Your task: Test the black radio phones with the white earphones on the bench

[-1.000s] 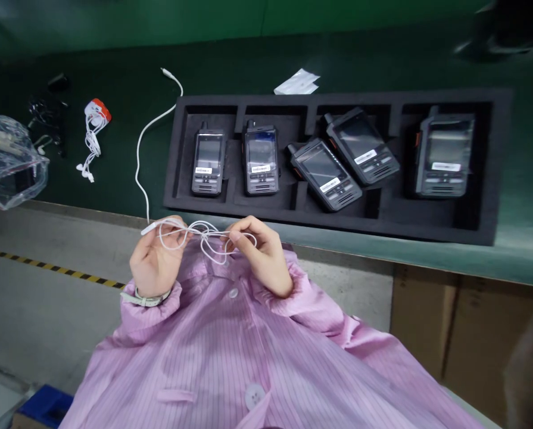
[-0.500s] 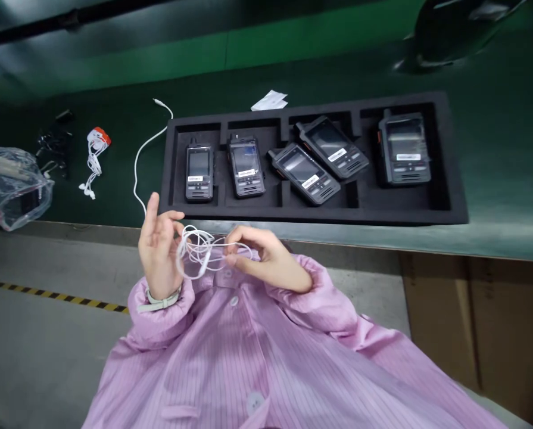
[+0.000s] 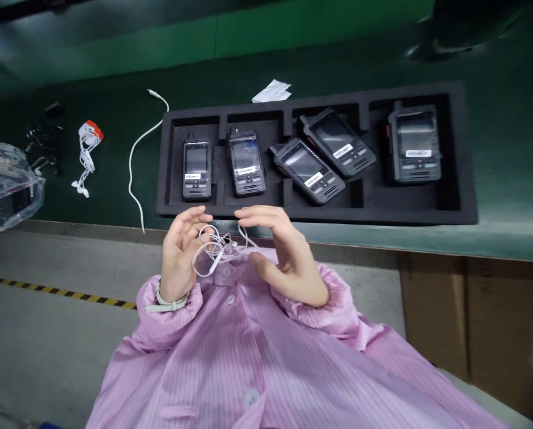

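Note:
Coiled white earphones (image 3: 217,262), with a slim in-line piece on the cord, hang in loose loops between my hands at the table's front edge. My left hand (image 3: 180,253) pinches the coil between thumb and fingers. Opposite it, my right hand (image 3: 288,253) is open, its thumb spread well away from the fingers, close beside a loop of the cord. The earbuds cannot be made out. Just beyond my hands lies a black foam tray (image 3: 404,215) holding several black handheld radios with screens, among them one in the leftmost compartment (image 3: 197,167).
A separate white cable (image 3: 132,161) lies left of the tray. Further left are white earphones with an orange piece (image 3: 87,149), a dark cable bundle (image 3: 43,134) and a clear plastic bag (image 3: 11,187). White paper (image 3: 273,92) lies behind the tray. Cardboard (image 3: 440,316) stands below the table.
My right hand has opened and its fingers have spread off the cord. My left hand has moved right and its fingers have closed in on the coil.

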Demonstrator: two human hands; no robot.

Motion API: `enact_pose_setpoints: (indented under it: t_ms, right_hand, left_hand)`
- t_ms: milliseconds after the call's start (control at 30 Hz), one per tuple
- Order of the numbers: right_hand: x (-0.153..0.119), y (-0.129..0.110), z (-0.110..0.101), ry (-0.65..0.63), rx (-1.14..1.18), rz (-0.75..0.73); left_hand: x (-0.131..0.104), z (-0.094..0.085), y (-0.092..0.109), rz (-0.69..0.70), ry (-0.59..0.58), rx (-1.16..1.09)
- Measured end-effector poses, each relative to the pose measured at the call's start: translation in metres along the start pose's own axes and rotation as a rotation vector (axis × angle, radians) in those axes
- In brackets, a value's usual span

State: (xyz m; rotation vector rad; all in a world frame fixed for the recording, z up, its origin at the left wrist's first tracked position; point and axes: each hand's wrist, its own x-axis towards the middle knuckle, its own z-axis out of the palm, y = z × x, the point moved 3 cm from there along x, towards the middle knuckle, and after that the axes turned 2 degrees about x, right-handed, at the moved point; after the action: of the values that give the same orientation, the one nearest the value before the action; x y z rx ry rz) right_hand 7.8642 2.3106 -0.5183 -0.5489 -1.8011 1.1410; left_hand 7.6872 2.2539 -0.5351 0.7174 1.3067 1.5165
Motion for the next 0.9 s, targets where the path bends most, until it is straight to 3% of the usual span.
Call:
enact_pose_setpoints:
  t_ms: [167,233,367,567,767,900]
  right_hand:
    - [0.003,-0.004,0.007,-0.246,-0.197,-0.212]
    - [0.003,0.001,0.013,-0.246,-0.284,-0.230]
    - [0.002,0.008,0.016,-0.101,-0.246,-0.140]
    - [0.002,0.015,0.010,0.268,0.048,0.279]
    - [0.001,0.025,0.011,0.327,0.454,0.507]
    - [0.001,0.028,0.008,0.348,0.508,0.521]
  left_hand:
    - [-0.001,0.006,0.000,-0.042,0.021,0.005]
    - [-0.001,0.008,0.000,-0.058,0.044,-0.007]
    - [-0.002,0.011,-0.006,-0.115,0.008,-0.060]
    - [-0.007,0.008,-0.016,-0.075,-0.280,0.015]
    - [-0.010,-0.001,-0.014,-0.052,-0.344,0.174]
    - [-0.010,-0.004,-0.010,-0.073,-0.244,0.352]
